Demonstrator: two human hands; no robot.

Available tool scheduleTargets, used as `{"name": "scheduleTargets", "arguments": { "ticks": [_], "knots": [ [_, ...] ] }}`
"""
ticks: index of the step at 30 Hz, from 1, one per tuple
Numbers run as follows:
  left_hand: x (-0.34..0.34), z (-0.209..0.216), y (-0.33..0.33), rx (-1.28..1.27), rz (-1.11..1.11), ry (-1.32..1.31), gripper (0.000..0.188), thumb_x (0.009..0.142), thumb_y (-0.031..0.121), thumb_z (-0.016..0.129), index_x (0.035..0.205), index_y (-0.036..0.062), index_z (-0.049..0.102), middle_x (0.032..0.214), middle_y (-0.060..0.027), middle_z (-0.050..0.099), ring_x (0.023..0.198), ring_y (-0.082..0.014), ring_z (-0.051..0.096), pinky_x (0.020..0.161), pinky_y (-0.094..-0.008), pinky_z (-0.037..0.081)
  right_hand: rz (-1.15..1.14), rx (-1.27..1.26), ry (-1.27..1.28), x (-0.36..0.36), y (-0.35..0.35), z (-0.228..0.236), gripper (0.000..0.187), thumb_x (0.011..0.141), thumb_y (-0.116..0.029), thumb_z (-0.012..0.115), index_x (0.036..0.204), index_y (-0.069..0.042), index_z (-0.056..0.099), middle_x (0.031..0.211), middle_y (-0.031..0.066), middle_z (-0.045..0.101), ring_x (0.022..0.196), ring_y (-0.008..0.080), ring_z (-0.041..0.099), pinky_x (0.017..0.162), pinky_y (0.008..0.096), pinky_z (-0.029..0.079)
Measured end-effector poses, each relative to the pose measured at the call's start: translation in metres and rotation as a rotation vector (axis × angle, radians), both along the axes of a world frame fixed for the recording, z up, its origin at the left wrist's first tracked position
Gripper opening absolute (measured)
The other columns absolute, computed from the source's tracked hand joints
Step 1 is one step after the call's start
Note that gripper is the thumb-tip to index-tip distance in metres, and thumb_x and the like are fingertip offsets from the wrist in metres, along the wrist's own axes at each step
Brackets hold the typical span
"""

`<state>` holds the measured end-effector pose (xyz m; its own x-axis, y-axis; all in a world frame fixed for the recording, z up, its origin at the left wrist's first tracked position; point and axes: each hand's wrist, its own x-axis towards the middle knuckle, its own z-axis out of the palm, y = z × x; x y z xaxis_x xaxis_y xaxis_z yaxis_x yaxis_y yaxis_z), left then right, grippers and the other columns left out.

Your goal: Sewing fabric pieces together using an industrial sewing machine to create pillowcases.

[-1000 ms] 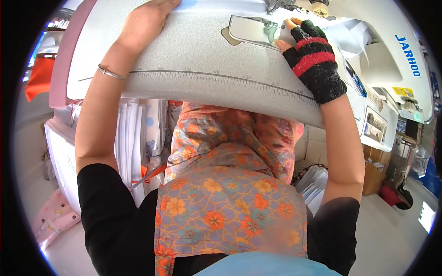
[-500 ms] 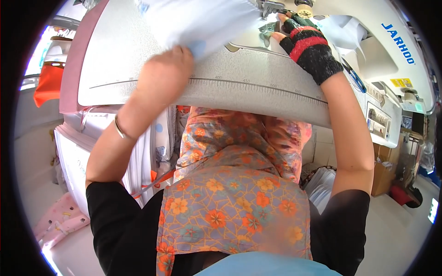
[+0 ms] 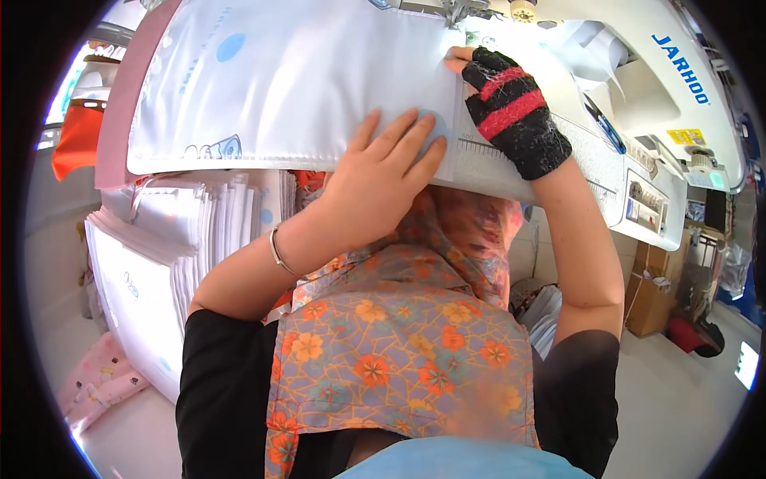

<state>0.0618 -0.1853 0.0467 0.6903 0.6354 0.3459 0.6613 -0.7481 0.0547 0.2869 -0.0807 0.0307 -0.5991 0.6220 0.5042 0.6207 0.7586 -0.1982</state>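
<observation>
A white fabric piece [image 3: 271, 96] with pale blue dots and small prints lies spread over the sewing machine's bed, its near edge running along the front of the table. My left hand [image 3: 379, 184] rests flat on it near that edge, fingers spread. In a black and red striped fingerless glove, my right hand [image 3: 519, 116] holds the fabric's right edge between its bare fingertips, a little nearer to me than the presser foot [image 3: 464, 11]. The thumb side of that grip is partly hidden.
Below the table at left hangs a thick stack of white fabric pieces [image 3: 136, 271]. Blue-handled thread snips [image 3: 606, 128] lie on the machine bed at right. An orange cloth [image 3: 76, 144] hangs at far left; a cardboard box [image 3: 658, 291] stands at right.
The fabric, blurred and lifted before, now lies flat across the bed. My left hand has moved right and nearer, opening onto it. My right hand has come back from the presser foot to the fabric's edge.
</observation>
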Motion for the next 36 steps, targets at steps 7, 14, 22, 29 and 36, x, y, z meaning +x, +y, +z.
{"name": "scheduleTargets", "arguments": {
  "ticks": [7,14,22,29,36],
  "knots": [
    [-0.009,0.0,0.021,-0.013,0.003,-0.1,0.043,0.078,0.008,0.057,0.12,0.0029,0.061,0.125,-0.0113,0.057,0.121,-0.0269,0.052,0.104,-0.0508,0.04,-0.053,0.041,-0.087,-0.009,-0.001,0.003,0.035,0.084,-0.003,0.054,0.118,-0.006,0.062,0.123,0.0136,0.062,0.111,0.0331,0.059,0.097,0.0413,0.048],
    [-0.005,-0.001,0.066,0.061,-0.008,-0.153,0.035,0.077,0.006,0.057,0.111,0.0034,0.064,0.11,-0.0071,0.061,0.106,-0.0255,0.059,0.099,-0.0446,0.045,-0.04,0.042,-0.059,-0.01,-0.005,0.007,0.036,0.083,-0.002,0.057,0.118,-0.005,0.062,0.12,0.0147,0.063,0.107,0.0339,0.06,0.095,0.0422,0.048],
    [-0.003,-0.007,0.127,0.17,-0.056,-0.221,0.029,0.077,0.005,0.057,0.105,0.0038,0.066,0.106,-0.0072,0.065,0.101,-0.0271,0.062,0.088,-0.0381,0.051,-0.069,0.055,-0.075,-0.013,-0.003,0.006,0.039,0.082,-0.003,0.058,0.121,-0.005,0.061,0.122,0.0152,0.062,0.107,0.0344,0.059,0.096,0.0429,0.047],
    [0.002,0.029,0.155,-0.118,-0.027,0.01,0.036,0.077,0.002,0.057,0.111,-0.0009,0.064,0.116,-0.0185,0.064,0.109,-0.0326,0.06,0.098,-0.0392,0.046,-0.074,0.082,-0.076,-0.014,0.0,0.009,0.036,0.083,-0.007,0.059,0.12,-0.005,0.061,0.118,0.0163,0.062,0.106,0.0361,0.059,0.096,0.0432,0.047],
    [-0.006,-0.003,0.172,0.162,-0.045,-0.251,0.03,0.084,0.011,0.057,0.11,-0.0028,0.062,0.117,-0.0171,0.062,0.109,-0.0328,0.058,0.098,-0.0403,0.044,-0.077,0.09,0.006,-0.013,-0.001,0.021,0.025,0.083,-0.006,0.06,0.106,-0.006,0.069,0.105,0.0142,0.067,0.094,0.0352,0.062,0.085,0.0418,0.051]
  ]
}}
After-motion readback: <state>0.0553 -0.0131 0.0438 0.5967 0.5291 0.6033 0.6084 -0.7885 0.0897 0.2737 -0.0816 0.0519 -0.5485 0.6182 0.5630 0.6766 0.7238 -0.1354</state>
